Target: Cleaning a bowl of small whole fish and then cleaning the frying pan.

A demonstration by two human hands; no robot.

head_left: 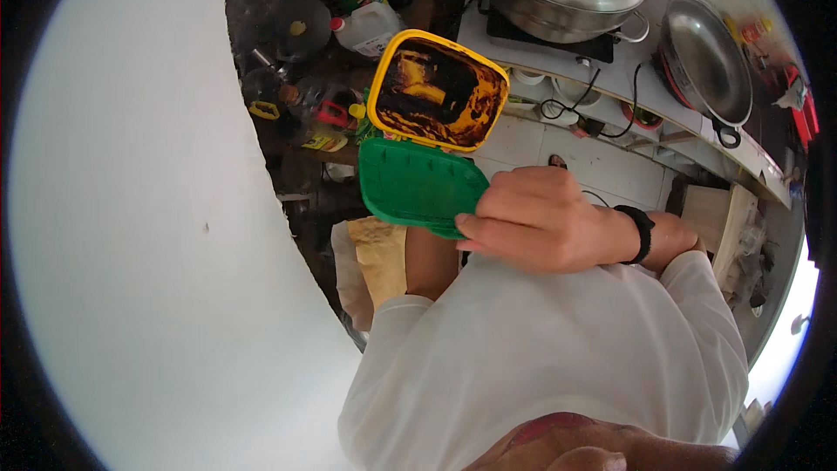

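Observation:
My right hand (540, 220), with a black band at its wrist, pinches the right edge of a green plastic lid (418, 183). Just beyond the lid is a yellow rectangular tub (377, 87), its open top facing me. Dark, oily brown residue smears the tub's inside, and the yellow wall shows through in patches. The lid's far edge meets or overlaps the tub's near rim; whether they are joined I cannot tell. My left forearm (430, 263) runs up beneath the lid, which hides the left hand and its fingers.
Bottles and jugs, among them a white jug (370, 28), crowd a dark surface at the far left. A large lidded steel pot (558, 22) and a steel wok (708, 57) stand on the counter. Cables hang below it. A white wall (139, 209) fills the left side.

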